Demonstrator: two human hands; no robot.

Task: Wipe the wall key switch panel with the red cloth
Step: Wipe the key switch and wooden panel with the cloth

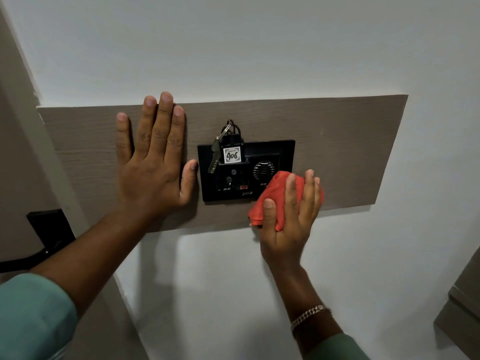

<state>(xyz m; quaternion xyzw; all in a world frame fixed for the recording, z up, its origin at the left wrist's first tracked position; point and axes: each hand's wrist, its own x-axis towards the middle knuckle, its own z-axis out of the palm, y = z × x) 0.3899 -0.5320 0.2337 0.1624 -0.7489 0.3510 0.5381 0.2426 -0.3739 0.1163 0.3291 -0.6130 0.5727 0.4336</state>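
Note:
The black key switch panel [270, 154] is mounted on a brown wooden board [337, 141] on the wall. A key tag marked 406 [231, 155] sits in its slot with a key [214, 157] hanging beside it. My right hand [288, 224] presses the bunched red cloth [278, 193] against the panel's lower right corner. My left hand [153, 162] lies flat and spread on the board just left of the panel, its thumb touching the panel's edge.
White wall [233, 48] surrounds the board. A brown door frame [15, 126] runs down the left, with a black plate and handle [49, 229] low on it. A brown cabinet edge [465, 307] shows at the lower right.

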